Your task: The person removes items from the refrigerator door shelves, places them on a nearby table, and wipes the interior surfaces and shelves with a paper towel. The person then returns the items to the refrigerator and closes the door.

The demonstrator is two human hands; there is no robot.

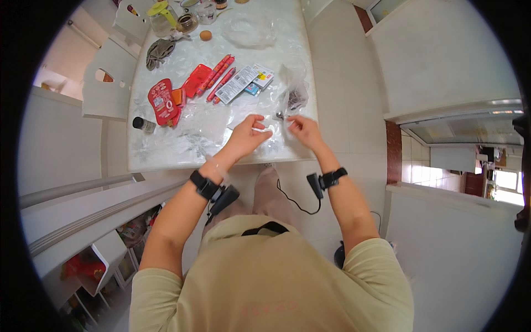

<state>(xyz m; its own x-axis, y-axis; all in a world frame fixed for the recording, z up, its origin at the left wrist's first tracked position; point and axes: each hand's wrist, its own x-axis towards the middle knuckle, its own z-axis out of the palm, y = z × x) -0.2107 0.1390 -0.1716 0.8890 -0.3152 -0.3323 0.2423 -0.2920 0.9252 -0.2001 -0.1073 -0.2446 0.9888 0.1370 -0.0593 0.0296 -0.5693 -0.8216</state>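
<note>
My left hand [249, 136] is over the table's near edge with its fingers curled apart and nothing visible between them. To its right, my right hand [303, 129] has bent fingertips beside a small dark metallic item [280, 115]; whether it pinches anything is unclear. Just beyond is a clear plastic bag [296, 96] with dark contents. Farther left lie boxes with printed labels [237, 84], several red-wrapped sausages [215, 74], a red packet [196, 79] and a red shaped package [163, 99]. A small jar with a black cap [144, 124] rests on its side at the left.
A crumpled clear bag [249, 31], an egg [205, 35], a grey cloth [160, 53] and a glass pitcher with a green lid [161, 18] are at the table's far part. White chairs [108, 79] stand along the left side. A black cable [296, 203] hangs between my wrists.
</note>
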